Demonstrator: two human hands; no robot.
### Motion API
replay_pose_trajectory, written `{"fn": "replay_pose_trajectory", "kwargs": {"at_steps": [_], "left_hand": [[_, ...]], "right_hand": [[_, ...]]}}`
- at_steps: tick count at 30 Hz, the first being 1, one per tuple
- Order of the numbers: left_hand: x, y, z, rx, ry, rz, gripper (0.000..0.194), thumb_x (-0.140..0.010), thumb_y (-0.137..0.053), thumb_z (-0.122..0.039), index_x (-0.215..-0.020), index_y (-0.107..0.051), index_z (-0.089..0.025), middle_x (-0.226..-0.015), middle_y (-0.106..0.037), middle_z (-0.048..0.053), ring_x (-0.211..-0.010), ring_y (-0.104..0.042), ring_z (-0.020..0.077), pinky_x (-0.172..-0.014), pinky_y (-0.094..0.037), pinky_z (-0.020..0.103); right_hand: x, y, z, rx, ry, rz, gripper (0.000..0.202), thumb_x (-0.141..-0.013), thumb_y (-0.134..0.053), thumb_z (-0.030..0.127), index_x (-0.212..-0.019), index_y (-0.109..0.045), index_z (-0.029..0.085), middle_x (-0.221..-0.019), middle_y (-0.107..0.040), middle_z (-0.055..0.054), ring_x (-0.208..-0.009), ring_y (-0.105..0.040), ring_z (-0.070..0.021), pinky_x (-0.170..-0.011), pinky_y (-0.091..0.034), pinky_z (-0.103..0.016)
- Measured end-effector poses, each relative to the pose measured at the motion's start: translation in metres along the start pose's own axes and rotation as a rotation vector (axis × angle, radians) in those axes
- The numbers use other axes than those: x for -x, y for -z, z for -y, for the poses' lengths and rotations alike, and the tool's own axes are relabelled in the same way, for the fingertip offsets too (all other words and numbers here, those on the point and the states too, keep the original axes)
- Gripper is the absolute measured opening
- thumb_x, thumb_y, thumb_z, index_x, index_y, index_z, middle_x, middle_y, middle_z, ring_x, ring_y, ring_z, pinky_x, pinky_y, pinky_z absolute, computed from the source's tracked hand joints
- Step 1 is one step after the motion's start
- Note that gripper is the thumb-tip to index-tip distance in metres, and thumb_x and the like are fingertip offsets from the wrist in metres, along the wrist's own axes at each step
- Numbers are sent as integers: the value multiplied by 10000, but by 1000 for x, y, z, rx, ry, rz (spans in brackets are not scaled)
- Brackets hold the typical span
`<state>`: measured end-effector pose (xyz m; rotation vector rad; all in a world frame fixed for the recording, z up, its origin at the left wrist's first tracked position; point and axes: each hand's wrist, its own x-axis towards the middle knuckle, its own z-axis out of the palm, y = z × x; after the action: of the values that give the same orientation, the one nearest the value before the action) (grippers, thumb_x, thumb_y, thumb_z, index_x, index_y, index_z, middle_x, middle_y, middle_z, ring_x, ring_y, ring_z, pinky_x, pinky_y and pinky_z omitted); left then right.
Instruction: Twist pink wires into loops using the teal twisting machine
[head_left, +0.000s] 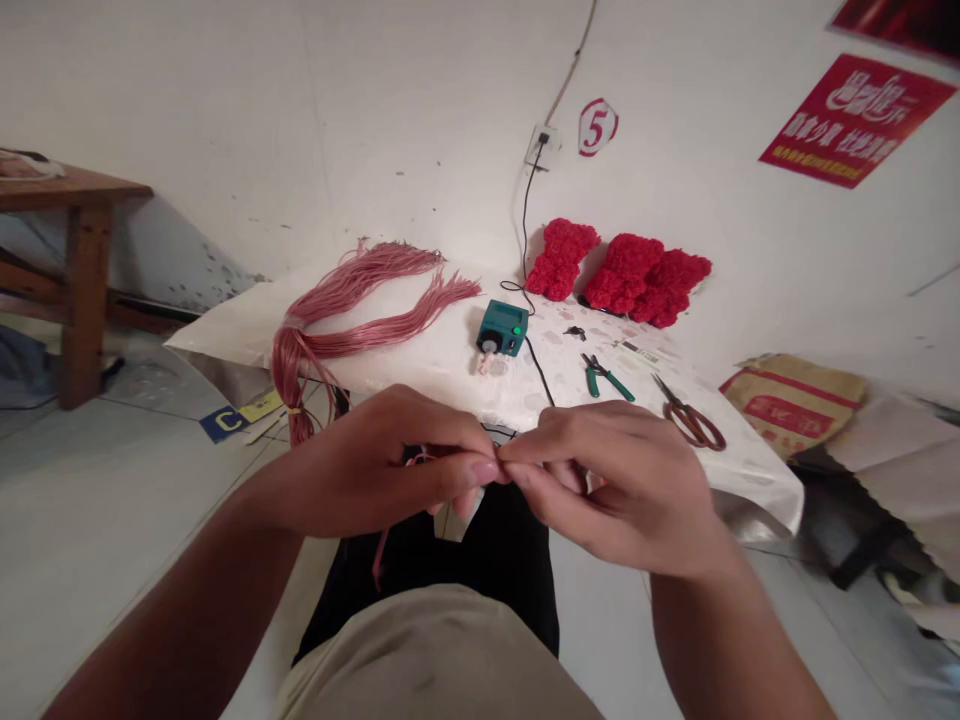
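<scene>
Both hands meet fingertip to fingertip in front of my lap, near the table's front edge. My left hand (405, 460) pinches a thin pink cord (382, 550), whose end hangs below the palm. My right hand (607, 480) is closed in a pinch at the same spot; what lies between its fingertips is too small to make out. Beyond the hands a small green machine (504, 328) with a lit green button stands on the white-covered table (442, 370). A large bundle of pink cords (360, 290) lies at the table's left and droops over its front edge.
Red fluffy bundles (637, 275) lie at the back right. Green-handled pliers (606, 378) and brown-handled scissors (691, 418) rest on the right side. A black cable (529, 210) runs from the wall socket to the machine. At far left stands a wooden table (86, 250).
</scene>
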<state>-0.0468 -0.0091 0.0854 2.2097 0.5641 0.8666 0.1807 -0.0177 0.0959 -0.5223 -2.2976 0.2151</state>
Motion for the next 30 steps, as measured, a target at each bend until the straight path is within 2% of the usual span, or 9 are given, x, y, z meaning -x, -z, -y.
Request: {"fn": "replay_pose_trajectory", "kwargs": {"at_steps": [4, 14, 20, 26, 30], "left_hand": [[2, 4, 1, 167, 63, 96, 319, -994, -472, -171, -764, -692, -155, -670, -689, -7, -566, -603, 84, -567, -486, 155], [3, 6, 1, 370, 118, 74, 281, -962, -475, -134, -832, -722, -160, -711, -732, 24, -574, -618, 111, -562, -541, 203], [2, 5, -1, 341, 147, 52, 327, -961, -459, -204, -766, -717, -154, -687, -722, 41, -571, -618, 116, -552, -529, 206], [-4, 2, 1, 363, 221, 27, 293, -924, -544, -213, -676, -690, -156, -581, -684, -14, -500, -597, 73, -501, -498, 144], [-5, 1, 5, 385, 278, 46, 200, -885, -617, -191, -707, -709, -174, -544, -683, -44, -428, -553, 50, -451, -463, 116]], "right_hand": [[-3, -1, 1, -53, 1, -3, 74, -926, -647, 135, -862, -658, 170, -594, -474, 77, -508, -385, -51, -504, -352, -184], [-6, -2, 1, -50, 5, -16, 59, -925, -672, 151, -872, -689, 131, -559, -476, 73, -496, -421, -45, -497, -367, -181], [-6, -4, -1, -34, 1, -8, 72, -925, -647, 128, -860, -671, 147, -581, -493, 70, -504, -413, -52, -501, -371, -193], [-4, -6, -2, -8, -8, -8, 111, -937, -647, 164, -829, -668, 154, -593, -494, 61, -510, -403, -51, -492, -346, -187], [-3, -7, -3, -19, -2, -8, 88, -929, -637, 137, -851, -670, 160, -608, -500, 59, -521, -413, -55, -501, -351, -189]]}}
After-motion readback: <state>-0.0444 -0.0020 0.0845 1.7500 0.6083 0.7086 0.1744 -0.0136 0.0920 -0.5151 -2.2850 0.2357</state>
